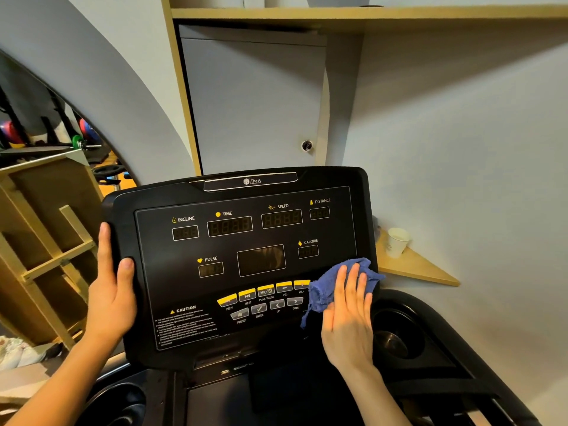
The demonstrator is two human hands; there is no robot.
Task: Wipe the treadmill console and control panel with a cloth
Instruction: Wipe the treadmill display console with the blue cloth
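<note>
The black treadmill console fills the centre, with dark displays labelled INCLINE, TIME, SPEED, DISTANCE, CALORIE and PULSE. A row of yellow and grey buttons runs across its lower half. My left hand grips the console's left edge, thumb on the front. My right hand lies flat with fingers spread, pressing a blue cloth against the console's lower right area. The cloth covers the right end of the button row and part of the right rim.
Round cup holders sit below right and below left of the console. A white paper cup stands on a wooden corner shelf at the right. A grey cabinet door is behind; a wooden frame and gym weights are left.
</note>
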